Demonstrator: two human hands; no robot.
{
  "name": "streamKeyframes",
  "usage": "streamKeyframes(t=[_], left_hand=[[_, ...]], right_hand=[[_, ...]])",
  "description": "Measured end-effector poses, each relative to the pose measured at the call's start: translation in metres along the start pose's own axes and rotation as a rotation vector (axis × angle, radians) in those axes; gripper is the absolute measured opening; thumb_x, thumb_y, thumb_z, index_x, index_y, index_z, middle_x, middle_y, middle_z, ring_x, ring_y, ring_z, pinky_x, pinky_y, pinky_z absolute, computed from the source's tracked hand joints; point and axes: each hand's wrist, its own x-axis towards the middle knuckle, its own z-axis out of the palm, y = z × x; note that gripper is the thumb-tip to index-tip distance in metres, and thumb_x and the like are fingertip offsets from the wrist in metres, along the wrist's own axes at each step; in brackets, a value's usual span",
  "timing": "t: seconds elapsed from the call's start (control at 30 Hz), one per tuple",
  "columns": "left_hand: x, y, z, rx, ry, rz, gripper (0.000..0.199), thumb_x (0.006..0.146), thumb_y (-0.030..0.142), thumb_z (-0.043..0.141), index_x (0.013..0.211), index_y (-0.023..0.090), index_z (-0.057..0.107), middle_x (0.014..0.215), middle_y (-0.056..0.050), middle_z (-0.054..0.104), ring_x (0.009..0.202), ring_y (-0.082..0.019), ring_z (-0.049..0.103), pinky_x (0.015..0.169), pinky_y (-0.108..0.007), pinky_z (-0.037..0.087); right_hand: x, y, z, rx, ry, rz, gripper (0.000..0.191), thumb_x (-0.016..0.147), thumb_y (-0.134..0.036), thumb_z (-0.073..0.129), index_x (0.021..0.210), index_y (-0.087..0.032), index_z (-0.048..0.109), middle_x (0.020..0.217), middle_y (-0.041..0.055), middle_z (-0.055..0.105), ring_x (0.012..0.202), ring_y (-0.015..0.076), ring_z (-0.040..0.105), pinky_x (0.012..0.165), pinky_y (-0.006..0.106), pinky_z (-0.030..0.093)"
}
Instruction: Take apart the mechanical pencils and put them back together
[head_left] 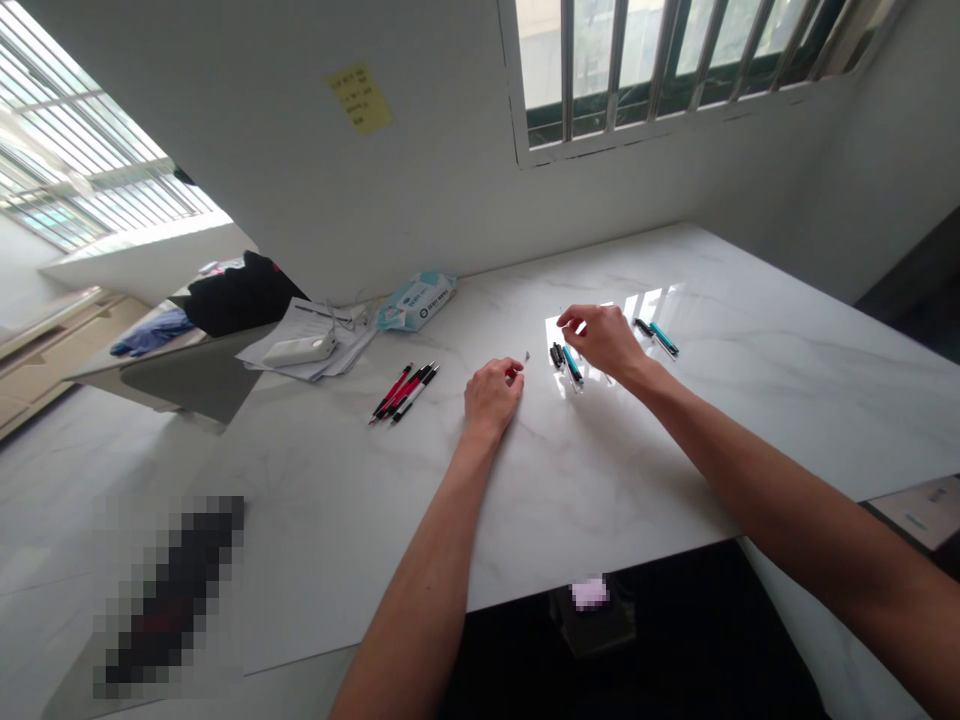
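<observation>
My left hand (491, 398) rests on the white marbled table (600, 470) with its fingers curled in. A tiny grey metallic piece (527, 355) shows just beyond its fingertips; whether the fingers touch it is unclear. My right hand (604, 338) is raised slightly, thumb and finger pinched together; a thin speck shows at the tips, too small to name. Below those fingertips lie a teal pen barrel (572, 364) and short black pen parts (556, 354). Right of the wrist are another teal pen part (664, 339) and a black one (643, 327).
Several red, black and white pens (403, 393) lie left of my left hand. Behind them are a wipes packet (418, 301), papers (315, 350) and a white device (300, 348). A yellow note (360, 98) is stuck on the wall below and beside barred windows (660, 65).
</observation>
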Motion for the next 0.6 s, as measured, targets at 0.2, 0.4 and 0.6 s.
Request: streamKeyframes(t=[0.2,0.4,0.6], left_hand=[[-0.002,0.001,0.002,0.042,-0.007,0.002,0.019,0.094,0.027,0.061,0.103,0.030,0.077,0.103,-0.003,0.077,0.095,-0.023,0.070,0.088,-0.033,0.049],[-0.003,0.004,0.001,0.031,0.002,-0.001,0.018,0.094,0.027,0.062,0.102,0.029,0.078,0.102,-0.003,0.078,0.094,-0.024,0.070,0.086,-0.034,0.049],[-0.003,0.004,0.003,-0.005,0.008,0.007,0.019,0.094,0.027,0.062,0.104,0.028,0.079,0.102,-0.004,0.077,0.093,-0.024,0.070,0.086,-0.034,0.049]], right_hand=[[0.001,0.006,-0.003,-0.101,-0.128,0.031,0.026,0.090,-0.014,0.060,0.103,-0.022,0.081,0.088,0.0040,0.080,0.076,0.0190,0.071,0.076,0.031,0.052],[-0.005,0.000,0.016,-0.185,-0.229,-0.008,0.026,0.091,-0.016,0.060,0.105,-0.023,0.080,0.090,0.0042,0.081,0.078,0.0194,0.071,0.072,0.028,0.048],[-0.004,-0.002,0.020,-0.056,-0.224,-0.006,0.023,0.089,-0.017,0.063,0.101,-0.023,0.081,0.087,0.0025,0.081,0.073,0.0176,0.070,0.069,0.027,0.047]])
